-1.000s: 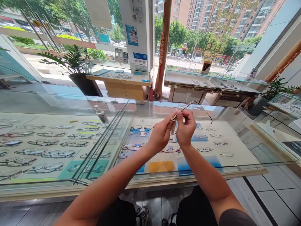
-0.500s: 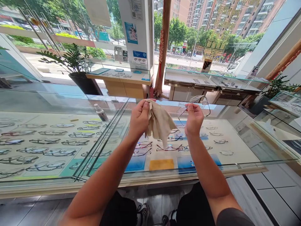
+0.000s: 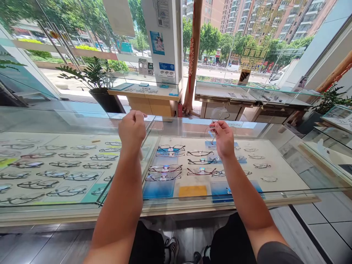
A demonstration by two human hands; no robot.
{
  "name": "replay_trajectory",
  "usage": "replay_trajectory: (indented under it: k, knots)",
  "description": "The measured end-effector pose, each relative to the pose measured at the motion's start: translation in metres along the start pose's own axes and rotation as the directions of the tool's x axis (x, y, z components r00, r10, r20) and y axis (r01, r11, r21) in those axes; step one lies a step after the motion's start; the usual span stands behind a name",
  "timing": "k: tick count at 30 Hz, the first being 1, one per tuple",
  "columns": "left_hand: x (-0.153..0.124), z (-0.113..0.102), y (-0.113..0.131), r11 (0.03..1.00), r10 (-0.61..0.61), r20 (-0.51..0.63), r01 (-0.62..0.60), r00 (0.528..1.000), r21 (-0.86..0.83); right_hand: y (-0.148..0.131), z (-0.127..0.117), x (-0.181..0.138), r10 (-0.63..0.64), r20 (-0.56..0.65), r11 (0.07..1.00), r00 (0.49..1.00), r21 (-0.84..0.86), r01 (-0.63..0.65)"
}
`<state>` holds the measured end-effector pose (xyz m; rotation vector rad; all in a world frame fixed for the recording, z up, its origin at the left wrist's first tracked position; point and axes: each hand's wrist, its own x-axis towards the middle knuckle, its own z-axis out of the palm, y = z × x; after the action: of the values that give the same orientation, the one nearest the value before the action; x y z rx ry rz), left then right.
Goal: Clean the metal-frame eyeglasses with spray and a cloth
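My right hand [image 3: 224, 139] pinches a pair of thin-rimmed glasses [image 3: 217, 119] by the frame and holds it up over the glass counter [image 3: 82, 121]. Further left, my left hand [image 3: 132, 129] is raised at the same height and closed into a fist. A pale edge of the beige cloth [image 3: 141, 153] peeks out beneath that hand; the remainder is hidden in the palm. Under the counter glass lie several rows of spectacle frames [image 3: 170, 161] on white, blue and yellow mats.
A potted plant [image 3: 96, 82] and a white pillar with posters [image 3: 163, 40] stand behind the counter. Two more display cases [image 3: 247, 96] line the window, and another case [image 3: 330, 146] is at the right. My knees and shoes show below the counter edge.
My left hand moved left, away from the glasses, and the hanging cloth is now bunched out of sight in it. The small bottle on the counter is now hidden behind that hand. My right hand stays put.
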<state>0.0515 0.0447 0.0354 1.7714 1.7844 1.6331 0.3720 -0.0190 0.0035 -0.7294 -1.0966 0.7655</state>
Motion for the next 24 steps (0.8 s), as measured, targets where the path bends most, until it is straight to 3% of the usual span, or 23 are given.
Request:
replay_trajectory:
  k: [3,8,11,13,16,18,19,21,24]
  knots:
    - [0.005,0.002,-0.015,0.925,-0.204,0.088,0.163,0.975,0.344,0.001,-0.002,0.002,0.018,0.024,1.000,1.000,0.011,-0.018]
    - [0.012,0.012,-0.032,0.782,-0.423,0.265,0.201,0.867,0.590,0.000,-0.004,0.003,0.041,0.118,0.999,0.992,0.021,-0.044]
    - [0.011,0.015,-0.031,0.762,-0.444,0.320,0.165,0.837,0.626,0.000,-0.006,0.003,0.055,0.175,0.998,0.983,-0.012,-0.054]
    - [0.008,0.017,-0.027,0.771,-0.398,0.303,0.137,0.866,0.622,0.000,-0.007,0.003,0.056,0.203,0.998,0.978,-0.019,-0.054]
    - [-0.003,0.022,-0.012,0.830,-0.202,0.243,0.035,0.949,0.556,0.000,-0.008,0.003,0.052,0.237,0.998,0.970,-0.029,-0.047]
    - [-0.014,0.028,0.002,0.912,0.094,0.204,-0.166,0.975,0.376,-0.002,-0.009,0.003,0.050,0.266,0.998,0.963,-0.055,-0.037]
    - [-0.021,0.032,0.010,0.917,0.279,0.168,-0.315,0.945,0.246,-0.003,-0.009,0.002,0.050,0.282,0.997,0.958,-0.071,-0.031]
    - [-0.036,0.039,0.026,0.819,0.561,0.116,-0.570,0.819,0.064,-0.007,-0.008,0.001,0.062,0.318,0.994,0.946,-0.104,-0.030]
    - [-0.058,0.048,0.046,0.663,0.746,0.094,-0.748,0.660,-0.013,-0.013,-0.006,0.000,0.109,0.394,0.987,0.913,-0.150,-0.053]
